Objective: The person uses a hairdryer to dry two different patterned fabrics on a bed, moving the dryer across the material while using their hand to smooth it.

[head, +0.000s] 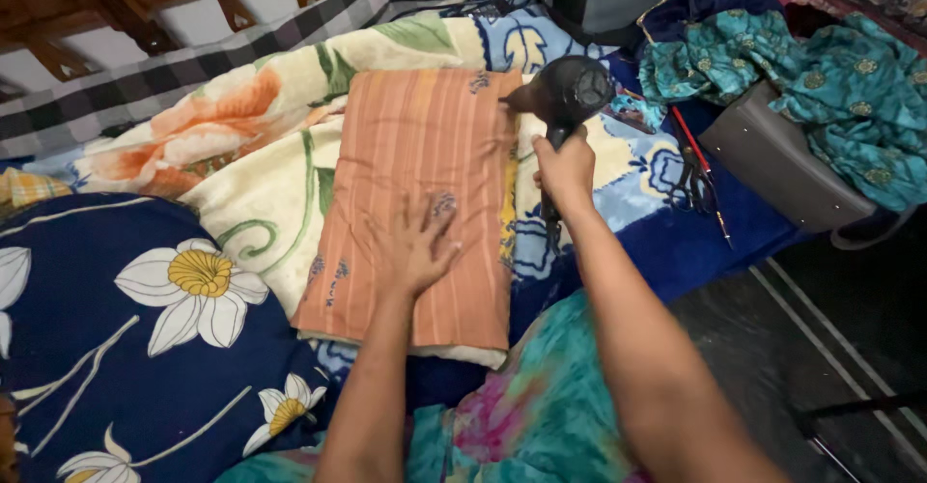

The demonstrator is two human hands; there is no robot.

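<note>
The hair dryer's handle [553, 145] was mostly lost inside the right hand [565, 169], and its cord [550, 224] slipped out of sight behind the forearm. The left hand [417, 246] covered part of the folded orange cloth [415, 155]. Teal fabric [850, 106] draped over the grey bag [772, 159]. The scissors [690, 184] were too dark to make out clearly. The navy floral pillow [116, 348] ran off the frame's left edge.

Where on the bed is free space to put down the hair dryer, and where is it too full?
Free: the floral blanket left of the folded orange cloth, and the blue sheet between that cloth and the scissors. Crowded: far right, where grey bag and teal fabric lie. The left hand presses the cloth; the right hand holds the dryer.
</note>
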